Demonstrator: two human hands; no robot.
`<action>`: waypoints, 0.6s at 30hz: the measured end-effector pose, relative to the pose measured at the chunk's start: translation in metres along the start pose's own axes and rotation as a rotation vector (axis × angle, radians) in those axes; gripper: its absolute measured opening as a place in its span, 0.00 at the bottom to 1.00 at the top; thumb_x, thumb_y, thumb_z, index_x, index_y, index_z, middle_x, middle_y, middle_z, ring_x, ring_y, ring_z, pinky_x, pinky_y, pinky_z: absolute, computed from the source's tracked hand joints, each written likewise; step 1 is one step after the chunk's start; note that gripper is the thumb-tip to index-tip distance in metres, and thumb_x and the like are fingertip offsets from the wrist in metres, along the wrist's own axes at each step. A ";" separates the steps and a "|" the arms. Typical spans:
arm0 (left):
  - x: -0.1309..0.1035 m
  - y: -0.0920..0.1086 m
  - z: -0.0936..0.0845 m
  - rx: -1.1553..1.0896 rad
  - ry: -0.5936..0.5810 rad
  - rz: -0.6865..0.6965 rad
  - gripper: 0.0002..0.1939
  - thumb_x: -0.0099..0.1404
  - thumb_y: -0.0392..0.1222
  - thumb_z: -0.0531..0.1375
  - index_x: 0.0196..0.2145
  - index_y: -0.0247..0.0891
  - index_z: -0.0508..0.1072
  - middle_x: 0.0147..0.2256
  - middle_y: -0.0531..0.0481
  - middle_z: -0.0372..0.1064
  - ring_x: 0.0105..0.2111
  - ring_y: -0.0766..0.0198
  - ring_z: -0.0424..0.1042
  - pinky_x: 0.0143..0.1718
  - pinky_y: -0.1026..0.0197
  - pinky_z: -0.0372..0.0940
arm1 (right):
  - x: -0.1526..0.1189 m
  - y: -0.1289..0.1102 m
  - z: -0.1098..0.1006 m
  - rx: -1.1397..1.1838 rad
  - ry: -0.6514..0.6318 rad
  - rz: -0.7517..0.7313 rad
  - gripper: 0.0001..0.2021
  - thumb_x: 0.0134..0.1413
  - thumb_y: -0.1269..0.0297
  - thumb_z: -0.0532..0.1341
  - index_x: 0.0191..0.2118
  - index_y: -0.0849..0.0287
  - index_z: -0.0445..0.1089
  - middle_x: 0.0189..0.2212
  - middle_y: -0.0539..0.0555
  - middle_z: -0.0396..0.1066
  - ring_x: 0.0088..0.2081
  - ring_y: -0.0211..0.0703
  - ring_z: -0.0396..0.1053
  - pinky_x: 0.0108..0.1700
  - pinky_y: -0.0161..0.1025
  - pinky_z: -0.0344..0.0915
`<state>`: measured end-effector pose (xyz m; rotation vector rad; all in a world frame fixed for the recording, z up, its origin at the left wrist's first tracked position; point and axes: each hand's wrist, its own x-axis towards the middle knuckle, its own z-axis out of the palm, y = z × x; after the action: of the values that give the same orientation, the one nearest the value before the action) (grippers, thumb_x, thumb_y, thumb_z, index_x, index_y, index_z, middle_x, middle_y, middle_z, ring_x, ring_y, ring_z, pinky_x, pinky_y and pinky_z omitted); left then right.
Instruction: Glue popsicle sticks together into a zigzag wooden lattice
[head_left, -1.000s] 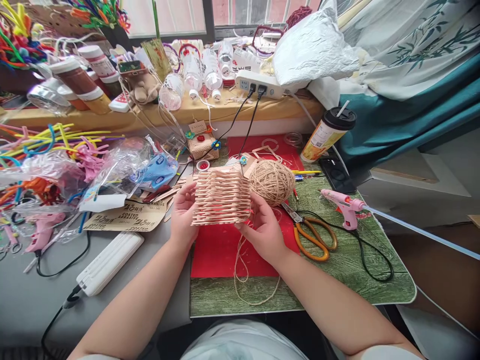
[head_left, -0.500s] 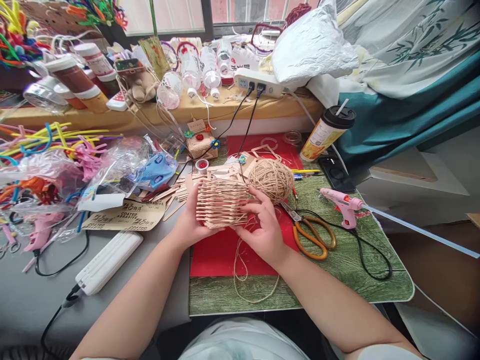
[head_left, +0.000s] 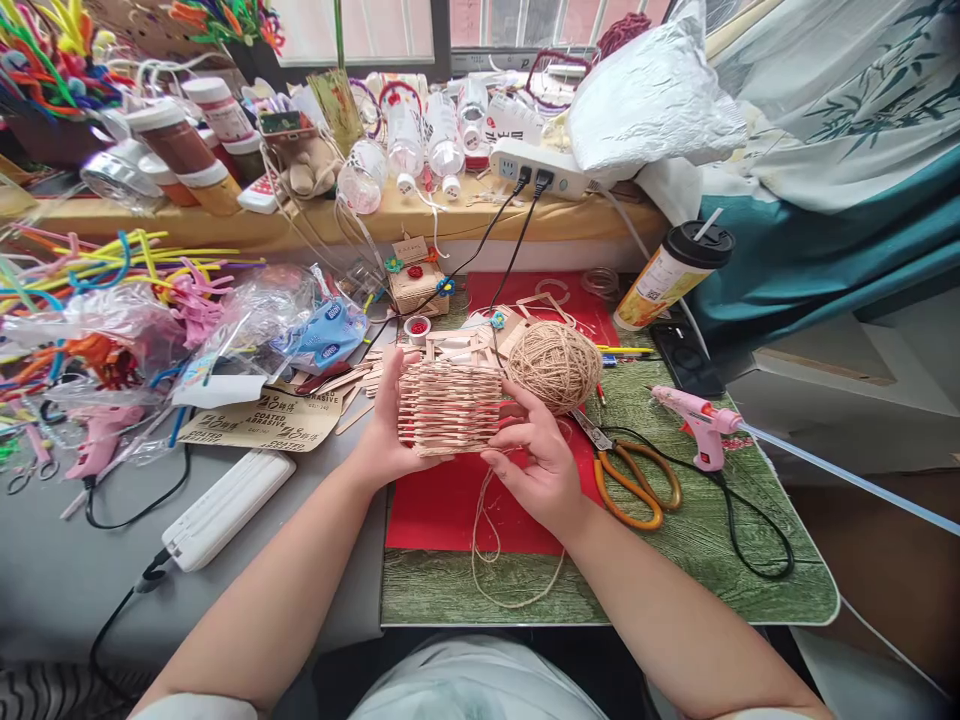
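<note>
Over the red sheet (head_left: 450, 510), a box of stacked wooden sticks (head_left: 450, 408) is held up between both hands. My left hand (head_left: 384, 440) grips its left side, thumb upright along the edge and fingers beneath. My right hand (head_left: 536, 455) has its fingers bent at the lower right corner of the box, pinching twine there. The loose twine (head_left: 480, 575) hangs below and loops onto the green board. Right behind my right hand sits a ball of twine (head_left: 555, 365). Part of the box's underside is hidden by my left hand.
Orange-handled scissors (head_left: 637, 485) and a pink glue gun (head_left: 701, 425) lie at the right, with a drink cup (head_left: 671, 275) behind. Sandpaper (head_left: 262, 422) and a white power strip (head_left: 229, 508) are at the left. Loose sticks and a small decorated box (head_left: 417, 288) stand beyond the hands.
The view has shifted slightly, so the surroundings appear further right. The stick box is tilted a little differently, and my right fingers have moved slightly at its lower right corner.
</note>
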<state>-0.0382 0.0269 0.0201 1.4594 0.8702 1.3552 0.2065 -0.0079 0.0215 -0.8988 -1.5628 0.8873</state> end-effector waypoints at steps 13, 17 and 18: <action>0.006 -0.023 -0.010 0.074 0.003 0.150 0.64 0.52 0.54 0.82 0.76 0.57 0.51 0.72 0.40 0.58 0.72 0.40 0.63 0.76 0.34 0.55 | -0.004 -0.006 0.002 0.225 0.170 0.031 0.06 0.73 0.61 0.65 0.42 0.50 0.80 0.47 0.56 0.76 0.42 0.47 0.78 0.44 0.47 0.76; 0.004 -0.023 -0.008 0.077 0.022 0.169 0.65 0.51 0.54 0.83 0.76 0.58 0.50 0.72 0.40 0.57 0.73 0.40 0.61 0.76 0.35 0.58 | -0.002 0.002 0.008 0.543 0.204 0.295 0.07 0.72 0.57 0.65 0.40 0.50 0.77 0.25 0.45 0.64 0.21 0.35 0.59 0.24 0.34 0.60; 0.004 -0.023 -0.007 0.076 0.024 0.182 0.65 0.51 0.53 0.83 0.76 0.58 0.50 0.72 0.40 0.57 0.73 0.41 0.61 0.76 0.35 0.58 | -0.001 0.003 0.010 0.594 0.207 0.360 0.07 0.70 0.56 0.66 0.39 0.50 0.76 0.23 0.44 0.61 0.20 0.34 0.55 0.21 0.32 0.55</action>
<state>-0.0424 0.0386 -0.0007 1.6160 0.8280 1.4895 0.1976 -0.0086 0.0167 -0.8086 -0.8875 1.3737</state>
